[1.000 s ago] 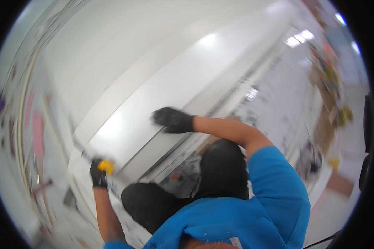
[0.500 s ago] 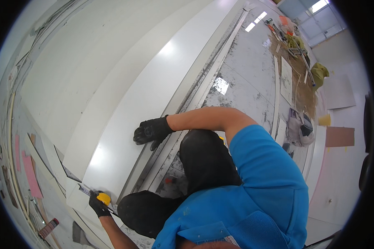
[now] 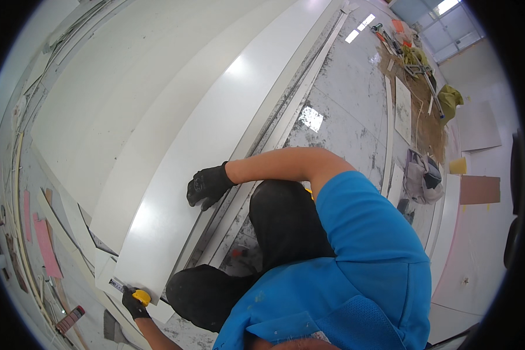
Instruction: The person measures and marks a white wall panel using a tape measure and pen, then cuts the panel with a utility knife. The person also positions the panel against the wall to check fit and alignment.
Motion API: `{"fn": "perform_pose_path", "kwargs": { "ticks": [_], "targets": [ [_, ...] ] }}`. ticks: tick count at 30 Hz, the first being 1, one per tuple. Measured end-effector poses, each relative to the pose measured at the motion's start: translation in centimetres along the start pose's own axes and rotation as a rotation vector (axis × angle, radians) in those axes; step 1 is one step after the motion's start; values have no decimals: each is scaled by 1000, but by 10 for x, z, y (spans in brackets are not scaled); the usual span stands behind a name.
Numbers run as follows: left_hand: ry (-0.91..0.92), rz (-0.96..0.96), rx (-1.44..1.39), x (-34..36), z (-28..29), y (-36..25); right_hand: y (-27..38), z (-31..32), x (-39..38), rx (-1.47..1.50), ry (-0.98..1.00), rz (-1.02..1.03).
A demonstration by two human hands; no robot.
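A long white panel (image 3: pixel 184 157) stretches from the near left toward the far right, on top of other broad white sheets. At its near end my left hand (image 3: pixel 134 306), in a black glove, is closed around a yellow tape measure (image 3: pixel 142 297). A short length of the tape's blade (image 3: pixel 118 284) sticks out to the left across the panel's end. My right hand (image 3: pixel 209 185), also black-gloved, rests on the panel close to its right long edge, thumb apart and fingers loosely bent. Its fingertips are partly hard to make out.
My black-trousered knees (image 3: pixel 289 219) are right beside the panel. Narrow white strips (image 3: pixel 300 99) run along its right side. Tools and a green bag (image 3: pixel 449 102) lie on brown sheeting at the far right. Pink strips (image 3: pixel 45 245) and a red-and-black cylinder (image 3: pixel 70 319) are at the left.
My left hand and the tape measure have shifted slightly nearer to me. My right hand has moved a little to the left over the panel.
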State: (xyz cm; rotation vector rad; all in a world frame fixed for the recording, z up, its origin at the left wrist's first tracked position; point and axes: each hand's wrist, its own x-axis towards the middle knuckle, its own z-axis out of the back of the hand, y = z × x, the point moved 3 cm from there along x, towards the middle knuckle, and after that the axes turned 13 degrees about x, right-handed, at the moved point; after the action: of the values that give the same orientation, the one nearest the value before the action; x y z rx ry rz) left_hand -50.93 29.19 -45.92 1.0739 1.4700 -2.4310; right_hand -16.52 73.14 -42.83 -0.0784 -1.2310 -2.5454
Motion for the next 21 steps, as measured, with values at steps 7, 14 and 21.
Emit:
{"fn": "perform_pose_path", "kwargs": {
  "ticks": [7, 14, 21],
  "targets": [
    [61, 63, -60, -3, -6, -1, 1, 4, -7, 3, 11, -56],
    [-77, -7, -121, 10, -1, 11, -5, 13, -11, -18, -91, -75],
    [320, -411, 217, -96, -109, -147, 57, 59, 66, 538, -303, -305]
  ]
}}
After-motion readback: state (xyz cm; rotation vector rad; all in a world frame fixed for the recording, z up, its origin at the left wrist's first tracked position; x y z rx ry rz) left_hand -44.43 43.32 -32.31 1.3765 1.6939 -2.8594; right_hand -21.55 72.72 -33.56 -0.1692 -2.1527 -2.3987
